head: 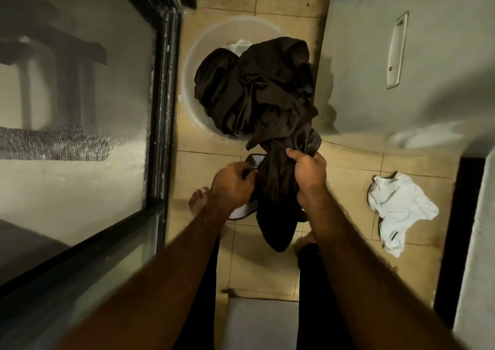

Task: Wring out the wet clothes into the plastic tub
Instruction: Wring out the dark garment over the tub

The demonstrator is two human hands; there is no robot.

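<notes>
Gripping the dark garment over the plastic tub, left hand and right hand both curl tightly

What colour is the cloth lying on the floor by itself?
White. The cloth on the floor shows clearly in the head view, lying on the tan tiles.

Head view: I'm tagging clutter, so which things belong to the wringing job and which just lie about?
Job: dark garment, tub, left hand and right hand gripping the garment.
Lying about: white garment on the floor, slipper, glass door.
</notes>
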